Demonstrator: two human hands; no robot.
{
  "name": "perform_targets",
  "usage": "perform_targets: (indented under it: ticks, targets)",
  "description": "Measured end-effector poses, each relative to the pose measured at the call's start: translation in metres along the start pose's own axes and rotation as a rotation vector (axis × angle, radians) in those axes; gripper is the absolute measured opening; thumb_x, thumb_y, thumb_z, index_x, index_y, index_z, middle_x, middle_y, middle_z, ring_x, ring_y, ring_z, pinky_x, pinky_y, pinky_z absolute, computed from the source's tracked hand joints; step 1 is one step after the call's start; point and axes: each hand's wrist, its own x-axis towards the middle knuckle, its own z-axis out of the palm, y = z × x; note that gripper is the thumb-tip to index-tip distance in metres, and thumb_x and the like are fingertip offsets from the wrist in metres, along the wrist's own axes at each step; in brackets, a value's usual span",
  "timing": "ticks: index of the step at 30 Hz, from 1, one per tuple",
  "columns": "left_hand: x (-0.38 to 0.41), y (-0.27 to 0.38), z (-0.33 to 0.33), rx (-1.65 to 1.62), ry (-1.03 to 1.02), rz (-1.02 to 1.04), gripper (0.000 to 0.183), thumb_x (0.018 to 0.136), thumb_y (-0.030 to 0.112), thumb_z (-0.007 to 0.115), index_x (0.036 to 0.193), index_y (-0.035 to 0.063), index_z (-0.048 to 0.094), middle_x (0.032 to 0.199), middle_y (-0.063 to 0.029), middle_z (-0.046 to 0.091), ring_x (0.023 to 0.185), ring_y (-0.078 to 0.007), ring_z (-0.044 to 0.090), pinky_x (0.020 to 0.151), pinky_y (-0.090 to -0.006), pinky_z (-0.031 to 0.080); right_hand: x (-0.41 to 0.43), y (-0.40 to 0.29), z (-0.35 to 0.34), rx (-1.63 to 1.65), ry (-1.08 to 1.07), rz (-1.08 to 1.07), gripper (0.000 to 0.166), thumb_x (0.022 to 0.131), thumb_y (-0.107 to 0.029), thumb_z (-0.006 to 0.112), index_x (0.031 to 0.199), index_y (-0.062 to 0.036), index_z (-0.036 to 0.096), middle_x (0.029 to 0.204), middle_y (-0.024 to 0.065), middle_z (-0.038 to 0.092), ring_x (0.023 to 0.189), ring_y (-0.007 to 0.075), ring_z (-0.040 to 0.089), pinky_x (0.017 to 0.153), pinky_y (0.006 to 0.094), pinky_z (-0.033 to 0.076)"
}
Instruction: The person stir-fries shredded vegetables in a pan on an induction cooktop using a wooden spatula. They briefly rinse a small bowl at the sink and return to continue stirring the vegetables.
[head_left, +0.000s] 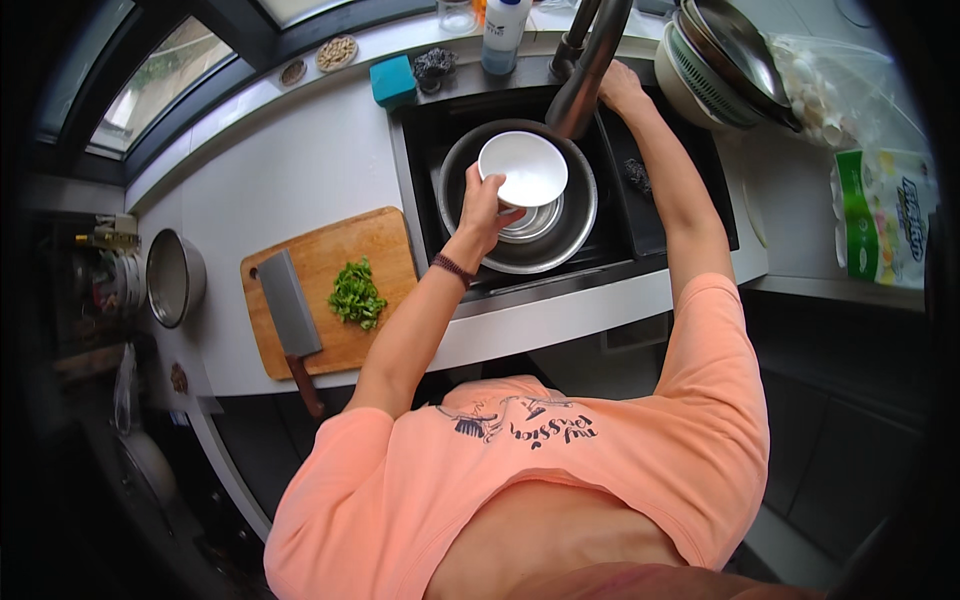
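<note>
My left hand (484, 206) grips a white bowl (523, 166) by its rim, thumb over the near left edge. The bowl is held above a large stainless steel basin (454, 214) that sits in the black sink (424, 127). Below the bowl, a smaller metal dish (541, 229) shows inside the basin. My right hand (621, 84) reaches to the back of the sink, just right of the dark pull-down faucet (581, 90). The faucet hides its fingers, so what they touch is not visible.
Left of the sink, a wooden cutting board (382, 232) carries a cleaver (289, 300) and chopped greens (357, 294). A metal bowl (176, 277) stands farther left. A blue sponge (393, 81), steel wool (435, 64) and a bottle (504, 37) line the back. Stacked pans and colanders (724, 67) stand right.
</note>
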Motion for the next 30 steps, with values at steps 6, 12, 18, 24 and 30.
perform_targets:
  ticks: [6, 12, 18, 24, 30]
  targets:
    - [0.027, -0.014, 0.026, -0.046, 0.028, -0.036, 0.049, 0.087, 0.022, 0.042, 0.133, 0.0157, 0.026, 0.126, -0.0152, 0.044, 0.107, -0.0318, 0.055, 0.081, -0.0497, 0.051, -0.001, 0.023, 0.036, -0.005, 0.147, -0.187, 0.015, 0.084, -0.007, 0.049, 0.087, -0.0028, 0.063, 0.094, 0.0147, 0.063, 0.092, 0.0337, 0.063, 0.077, 0.0439, 0.053]
    - [0.033, -0.021, 0.030, -0.049, 0.027, 0.023, 0.044, 0.089, 0.020, 0.042, 0.131, 0.0140, 0.029, 0.128, -0.0132, 0.041, 0.114, -0.0326, 0.050, 0.083, -0.0492, 0.051, -0.001, 0.025, 0.034, -0.078, 0.207, -0.242, 0.008, 0.083, -0.010, 0.056, 0.084, -0.0055, 0.063, 0.091, 0.0110, 0.062, 0.092, 0.0289, 0.062, 0.074, 0.0415, 0.054]
    - [0.034, -0.046, 0.017, -0.128, 0.010, -0.016, 0.047, 0.093, 0.023, 0.045, 0.137, 0.0171, 0.029, 0.131, -0.0117, 0.040, 0.117, -0.0328, 0.048, 0.084, -0.0525, 0.050, -0.012, 0.038, 0.031, -0.048, 0.314, -0.328, 0.011, 0.080, -0.020, 0.065, 0.084, -0.0097, 0.061, 0.086, 0.0048, 0.061, 0.090, 0.0242, 0.060, 0.074, 0.0375, 0.053]
    - [0.043, -0.085, -0.011, -0.231, 0.127, -0.023, 0.045, 0.093, 0.028, 0.051, 0.133, 0.0258, 0.032, 0.125, -0.0061, 0.049, 0.110, -0.0292, 0.053, 0.073, -0.0544, 0.049, 0.005, 0.028, 0.013, -0.111, 0.349, -0.483, 0.009, 0.083, -0.014, 0.058, 0.087, -0.0070, 0.059, 0.088, 0.0105, 0.060, 0.091, 0.0288, 0.058, 0.073, 0.0402, 0.048]
    - [0.049, -0.085, 0.002, -0.232, 0.059, -0.059, 0.047, 0.092, 0.026, 0.052, 0.135, 0.0261, 0.034, 0.127, -0.0053, 0.043, 0.115, -0.0256, 0.045, 0.079, -0.0531, 0.049, 0.005, 0.050, -0.005, 0.025, 0.222, -0.422, 0.022, 0.075, -0.012, 0.062, 0.095, -0.0043, 0.065, 0.100, 0.0126, 0.063, 0.101, 0.0310, 0.056, 0.086, 0.0440, 0.042]
